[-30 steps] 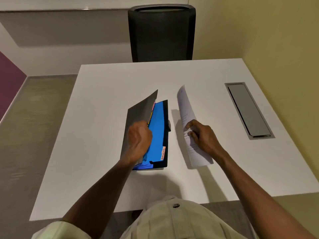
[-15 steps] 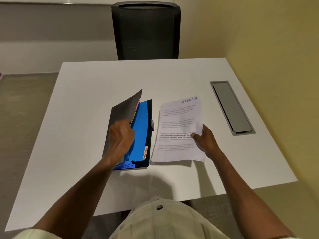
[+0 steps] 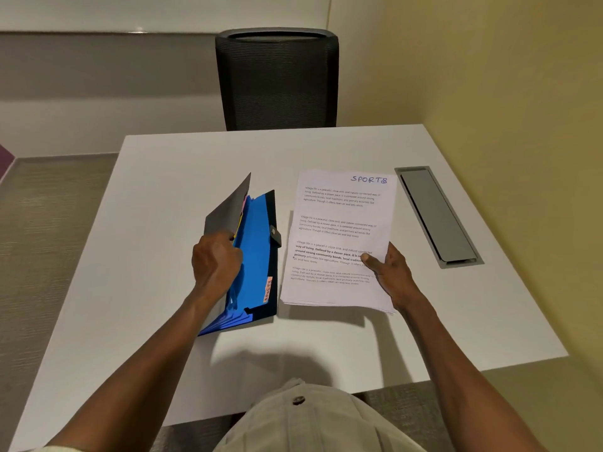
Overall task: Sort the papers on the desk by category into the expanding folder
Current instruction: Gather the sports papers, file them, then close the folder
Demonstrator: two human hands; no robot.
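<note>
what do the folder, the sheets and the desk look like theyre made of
Folder: likely plastic, with a thin, stiff grey cover, smooth blue dividers and a black back. Sheets: plain white printed paper, matte, with thin layered edges at the bottom. Desk: white, smooth and matte, probably laminate, though that is unsure; its inset grey cable hatch could be metal or plastic.

Blue expanding folder [image 3: 257,256], white papers [image 3: 339,243], white desk [image 3: 169,197].

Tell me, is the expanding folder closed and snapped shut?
No, the left hand holds the expanding folder's grey cover up, exposing blue dividers.
</note>
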